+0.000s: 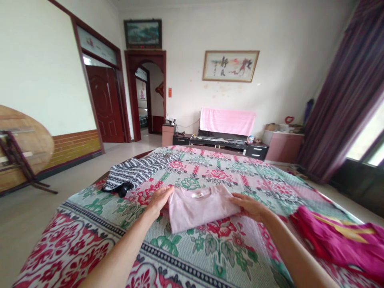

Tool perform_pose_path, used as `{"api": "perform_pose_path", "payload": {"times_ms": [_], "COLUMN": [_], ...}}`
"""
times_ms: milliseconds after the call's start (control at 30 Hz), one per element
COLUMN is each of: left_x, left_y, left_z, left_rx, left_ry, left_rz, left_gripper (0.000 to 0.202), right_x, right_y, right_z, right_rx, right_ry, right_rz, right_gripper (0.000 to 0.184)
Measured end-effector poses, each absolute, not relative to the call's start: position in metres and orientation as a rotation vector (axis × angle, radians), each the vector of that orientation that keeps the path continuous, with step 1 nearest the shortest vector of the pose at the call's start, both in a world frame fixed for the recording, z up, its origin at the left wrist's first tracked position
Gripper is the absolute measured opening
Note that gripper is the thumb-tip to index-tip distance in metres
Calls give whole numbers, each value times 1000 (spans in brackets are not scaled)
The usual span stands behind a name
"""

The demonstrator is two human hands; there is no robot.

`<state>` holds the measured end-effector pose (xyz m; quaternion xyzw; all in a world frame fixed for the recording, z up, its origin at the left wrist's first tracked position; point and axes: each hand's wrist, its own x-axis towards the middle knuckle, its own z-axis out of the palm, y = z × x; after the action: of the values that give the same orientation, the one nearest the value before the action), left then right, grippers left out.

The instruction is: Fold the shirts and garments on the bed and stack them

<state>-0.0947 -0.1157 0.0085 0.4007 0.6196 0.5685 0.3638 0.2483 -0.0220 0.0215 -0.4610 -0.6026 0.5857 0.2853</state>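
A pale pink shirt (204, 208), folded into a compact bundle with its neckline and a white label on the far side, is between my two hands. My left hand (160, 199) grips its left edge, thumb and fingers pressed together on the fabric. On the opposite side my right hand (247, 205) holds the right edge, fingers laid over the cloth and the thumb hidden from sight. Beneath the shirt spreads a floral cover (168, 244) in red, green and white.
A black-and-white patterned garment (135, 172) lies at the far left of the cover. Magenta and red clothes (345, 240) are heaped at the right. Beyond stands a low cabinet with a television under a pink cloth (228, 121). A round folded table (27, 148) leans at the left.
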Motion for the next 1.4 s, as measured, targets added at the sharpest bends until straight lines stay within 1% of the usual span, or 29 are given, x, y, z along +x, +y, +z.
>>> {"api": "perform_pose_path", "payload": {"times_ms": [100, 167, 233, 300, 400, 467, 667, 800, 900, 967, 1033, 1133, 1267, 1333, 1400], "left_x": [-100, -103, -105, -104, -102, -100, -95, -90, -89, -89, -90, -93, -97, -98, -99], "left_y": [-120, -123, -126, -126, -125, -123, -119, -114, -111, -111, -111, -112, -112, -111, -110], "left_z": [13, 15, 17, 17, 16, 16, 13, 10, 7, 5, 4, 3, 0, -2, -4], "left_rx": [905, 895, 950, 1000, 1021, 1015, 973, 884, 894, 962, 1046, 1112, 1177, 1217, 1260], "left_ry": [1410, 1336, 1345, 1419, 1500, 1508, 1468, 1363, 1373, 1461, 1594, 1729, 1732, 1722, 1722], "left_rz": [1349, 1279, 1214, 1191, 1225, 1271, 1518, 1594, 1620, 1613, 1591, 1547, 1509, 1524, 1543], "left_gripper": [39, 53, 64, 66, 67, 67, 63, 67, 66, 63, 58, 52, 46, 42, 40], "right_x": [244, 241, 238, 234, 228, 225, 227, 238, 248, 254, 259, 263, 259, 254, 249], "right_y": [-20, -19, -19, -20, -22, -22, -22, -27, -30, -30, -29, -26, -25, -26, -26], "right_z": [18, 16, 15, 16, 18, 18, 17, 26, 31, 31, 28, 22, 18, 19, 19], "right_rx": [-1207, -1210, -1243, -1284, -1233, -1163, -1081, -1052, -1008, -1019, -1092, -1176, -1190, -1235, -1306], "right_ry": [-1510, -1513, -1553, -1598, -1630, -1619, -1525, -1457, -1443, -1447, -1490, -1561, -1553, -1580, -1614], "right_rz": [1551, 1486, 1432, 1376, 1316, 1305, 1454, 1622, 1744, 1756, 1694, 1613, 1588, 1496, 1353], "right_gripper": [38, 36, 36, 36, 35, 38, 42, 52, 61, 67, 70, 65, 50, 43, 41]}}
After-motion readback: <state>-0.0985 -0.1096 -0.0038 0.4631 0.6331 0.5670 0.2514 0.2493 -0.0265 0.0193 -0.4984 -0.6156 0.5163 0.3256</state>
